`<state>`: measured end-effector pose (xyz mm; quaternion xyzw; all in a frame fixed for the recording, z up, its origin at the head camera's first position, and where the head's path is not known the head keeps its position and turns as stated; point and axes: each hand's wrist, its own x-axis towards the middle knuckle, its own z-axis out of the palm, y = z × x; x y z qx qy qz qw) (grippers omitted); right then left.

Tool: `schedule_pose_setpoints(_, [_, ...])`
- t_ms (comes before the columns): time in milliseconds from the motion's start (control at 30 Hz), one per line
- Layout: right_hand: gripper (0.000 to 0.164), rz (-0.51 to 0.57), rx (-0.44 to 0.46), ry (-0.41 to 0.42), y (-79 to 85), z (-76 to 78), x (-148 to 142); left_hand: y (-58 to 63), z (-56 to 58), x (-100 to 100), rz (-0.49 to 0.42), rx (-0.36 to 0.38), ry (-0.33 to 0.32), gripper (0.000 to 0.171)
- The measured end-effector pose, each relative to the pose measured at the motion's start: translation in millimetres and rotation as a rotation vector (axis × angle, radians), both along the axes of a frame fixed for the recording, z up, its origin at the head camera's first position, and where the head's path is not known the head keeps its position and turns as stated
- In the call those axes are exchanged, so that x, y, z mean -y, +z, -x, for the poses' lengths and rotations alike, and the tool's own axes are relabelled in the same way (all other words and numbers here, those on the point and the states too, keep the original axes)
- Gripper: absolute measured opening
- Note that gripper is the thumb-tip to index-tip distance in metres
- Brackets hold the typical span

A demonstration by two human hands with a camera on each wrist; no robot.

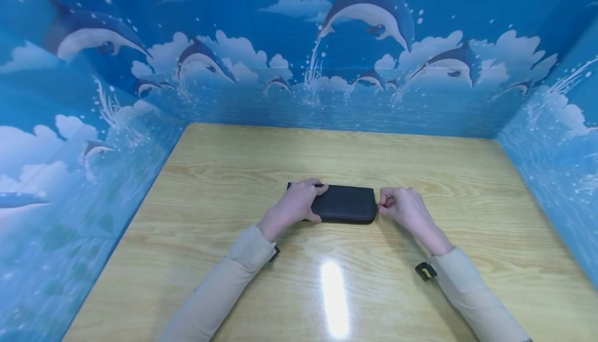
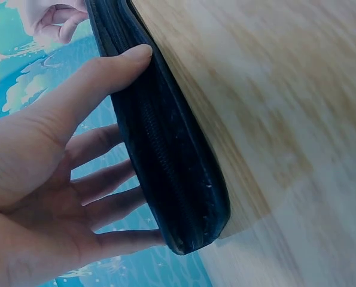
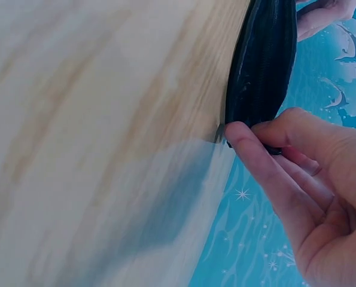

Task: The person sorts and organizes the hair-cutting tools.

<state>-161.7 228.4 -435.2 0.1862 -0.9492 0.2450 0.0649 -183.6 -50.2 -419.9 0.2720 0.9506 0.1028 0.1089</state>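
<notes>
A black zip-around wallet (image 1: pixel 345 204) lies on the wooden table, its long side running left to right. My left hand (image 1: pixel 297 200) grips its left part, thumb on the near zipped side and fingers across to the far side. In the left wrist view the zip (image 2: pixel 157 140) runs closed along the wallet's edge beside the thumb. At the right end, my right hand (image 1: pixel 405 208) pinches the wallet's zipper pull between thumb and fingers. Only a small dark tip of the zipper pull (image 3: pixel 219 133) shows past the fingertips in the right wrist view; the rest is hidden.
The wood-grain table (image 1: pixel 261 150) extends around the wallet on all sides. Blue dolphin-print sheets (image 1: pixel 280 98) stand at the back and both sides. A bright light reflection (image 1: pixel 334 298) lies on the near tabletop.
</notes>
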Motion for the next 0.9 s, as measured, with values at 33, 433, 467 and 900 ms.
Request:
schedule_pose_setpoints(33, [0.028,0.0,0.001,-0.003,0.1,0.5,0,-0.1,-0.1,0,0.0,0.001,0.001,0.089])
schedule_pose_setpoints(433, [0.025,0.009,0.014,-0.015,2.0,7.4,1,0.6,-2.0,-1,0.008,-0.014,0.0,0.088])
schedule_pose_setpoints(467, [0.025,0.01,0.016,-0.016,2.1,8.3,1,0.6,-2.0,-1,0.008,-0.015,0.001,0.089])
schedule_pose_setpoints(900, [0.023,0.0,0.001,-0.013,0.0,20.8,-2,-0.3,-2.7,-1,0.033,-0.028,-0.008,0.089])
